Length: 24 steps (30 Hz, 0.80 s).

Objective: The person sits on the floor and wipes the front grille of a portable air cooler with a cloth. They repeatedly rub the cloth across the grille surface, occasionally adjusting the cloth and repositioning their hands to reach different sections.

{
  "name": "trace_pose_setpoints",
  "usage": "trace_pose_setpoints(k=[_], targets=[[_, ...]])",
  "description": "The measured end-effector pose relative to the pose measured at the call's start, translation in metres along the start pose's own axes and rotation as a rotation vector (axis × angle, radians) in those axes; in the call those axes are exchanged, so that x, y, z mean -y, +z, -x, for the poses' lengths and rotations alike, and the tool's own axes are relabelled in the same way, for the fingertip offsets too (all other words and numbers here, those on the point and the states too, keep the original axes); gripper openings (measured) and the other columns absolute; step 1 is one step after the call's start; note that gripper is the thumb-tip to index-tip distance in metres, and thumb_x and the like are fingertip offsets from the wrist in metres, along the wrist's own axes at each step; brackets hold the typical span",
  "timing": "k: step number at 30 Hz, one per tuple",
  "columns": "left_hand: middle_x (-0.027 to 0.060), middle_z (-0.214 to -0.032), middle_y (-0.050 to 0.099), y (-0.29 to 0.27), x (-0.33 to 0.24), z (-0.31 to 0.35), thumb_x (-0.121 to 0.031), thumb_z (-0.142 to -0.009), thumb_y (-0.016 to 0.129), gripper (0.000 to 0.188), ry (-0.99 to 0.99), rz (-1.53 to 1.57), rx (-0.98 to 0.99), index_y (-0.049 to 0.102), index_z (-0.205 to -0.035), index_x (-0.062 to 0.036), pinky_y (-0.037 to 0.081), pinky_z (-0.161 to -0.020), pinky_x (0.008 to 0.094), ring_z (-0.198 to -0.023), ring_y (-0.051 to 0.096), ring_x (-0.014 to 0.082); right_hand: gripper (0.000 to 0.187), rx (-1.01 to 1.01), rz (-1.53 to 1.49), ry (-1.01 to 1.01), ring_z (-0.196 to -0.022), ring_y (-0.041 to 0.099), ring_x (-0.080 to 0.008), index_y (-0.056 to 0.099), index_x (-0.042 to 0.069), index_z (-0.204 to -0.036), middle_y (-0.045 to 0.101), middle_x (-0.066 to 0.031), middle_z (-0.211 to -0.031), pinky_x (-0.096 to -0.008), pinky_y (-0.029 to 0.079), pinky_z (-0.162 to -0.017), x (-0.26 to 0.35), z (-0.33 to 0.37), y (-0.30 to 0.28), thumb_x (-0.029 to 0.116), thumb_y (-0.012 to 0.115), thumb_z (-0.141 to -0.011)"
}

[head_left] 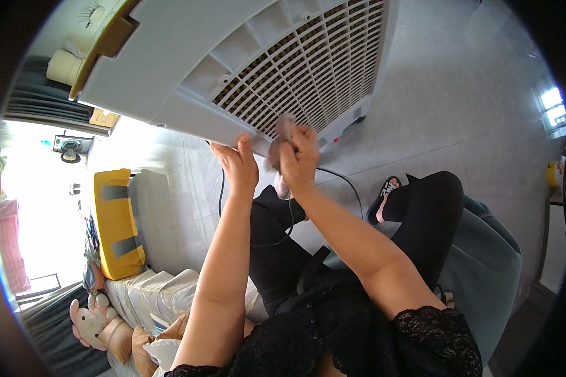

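A large white appliance casing (141, 69), resembling an air cooler, stands before me, its slatted grille (308, 69) facing me. Against the casing's near lower edge rests my left hand (237, 166), thumb up and spread from the fingers; some fingers are partly hidden. My right hand (300, 157) is closed around a crumpled greyish-pink cloth (275, 154) at the grille's lower edge. The cloth is blurred, and part of it hangs below the hand.
A black cable (352, 182) loops over the grey tiled floor (446, 119) and near my legs. To the left are a yellow-and-grey padded piece (112, 223), a sofa with a light cover (160, 295) and a plush toy (94, 323). I sit on a grey-blue seat (484, 270).
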State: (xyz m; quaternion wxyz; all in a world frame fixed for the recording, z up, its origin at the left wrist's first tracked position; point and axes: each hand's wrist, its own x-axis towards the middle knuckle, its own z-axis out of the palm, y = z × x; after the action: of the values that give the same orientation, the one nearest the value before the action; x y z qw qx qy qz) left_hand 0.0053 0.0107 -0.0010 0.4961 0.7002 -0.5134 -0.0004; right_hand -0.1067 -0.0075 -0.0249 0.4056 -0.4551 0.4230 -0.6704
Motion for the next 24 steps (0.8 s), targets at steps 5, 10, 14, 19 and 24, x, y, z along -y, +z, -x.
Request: trace_pose_setpoints(k=[5,10,14,19,24], targets=[[0.0234,-0.117,0.041,0.001,-0.001,-0.001,-0.047,-0.095,0.054,0.069,0.003,0.021,0.036,0.028,-0.131,0.0059,0.037,-0.096,0.0461,-0.108,0.045,0.0360,0.041,0.185,0.270,-0.193,-0.087,0.055,-0.0365,0.061,0.006,-0.117,0.052,-0.0195,-0.099,-0.0408,0.048,-0.073,-0.015,0.006,-0.003,0.002,0.059,-0.077],[0.0251,-0.117,0.044,0.000,-0.003,0.000,-0.053,-0.095,0.049,0.069,0.017,-0.015,0.019,0.032,-0.128,0.0061,0.036,-0.096,0.0464,-0.109,0.046,0.0391,0.043,0.160,0.272,-0.256,-0.086,0.056,-0.0356,0.062,0.007,-0.115,0.052,-0.0191,-0.101,-0.0414,0.049,-0.071,0.004,-0.009,-0.004,-0.002,0.061,-0.073],[0.0252,-0.116,0.044,-0.001,0.003,0.001,-0.052,-0.096,0.049,0.068,0.020,-0.070,0.024,0.032,-0.128,0.0061,0.037,-0.096,0.0467,-0.109,0.046,0.0386,0.039,0.200,0.320,-0.271,-0.089,0.058,-0.0355,0.064,0.007,-0.115,0.053,-0.0193,-0.105,-0.0411,0.049,-0.073,0.001,-0.010,-0.004,0.000,0.062,-0.076],[0.0216,-0.116,0.038,0.001,0.007,0.000,-0.048,-0.095,0.054,0.065,-0.013,0.032,0.047,0.031,-0.126,0.0039,0.037,-0.093,0.0454,-0.106,0.044,0.0349,0.040,0.253,0.415,-0.106,-0.092,0.058,-0.0361,0.065,0.010,-0.116,0.054,-0.0195,-0.108,-0.0420,0.050,-0.077,-0.017,0.001,-0.021,0.001,0.061,-0.078],[0.0208,-0.117,0.038,0.000,0.008,0.001,-0.049,-0.095,0.053,0.066,0.022,-0.017,0.048,0.030,-0.128,0.0033,0.037,-0.094,0.0444,-0.107,0.044,0.0323,0.037,0.228,0.311,-0.280,-0.090,0.057,-0.0368,0.064,0.011,-0.114,0.054,-0.0199,-0.104,-0.0427,0.050,-0.075,-0.007,-0.005,-0.006,0.003,0.062,-0.077]])
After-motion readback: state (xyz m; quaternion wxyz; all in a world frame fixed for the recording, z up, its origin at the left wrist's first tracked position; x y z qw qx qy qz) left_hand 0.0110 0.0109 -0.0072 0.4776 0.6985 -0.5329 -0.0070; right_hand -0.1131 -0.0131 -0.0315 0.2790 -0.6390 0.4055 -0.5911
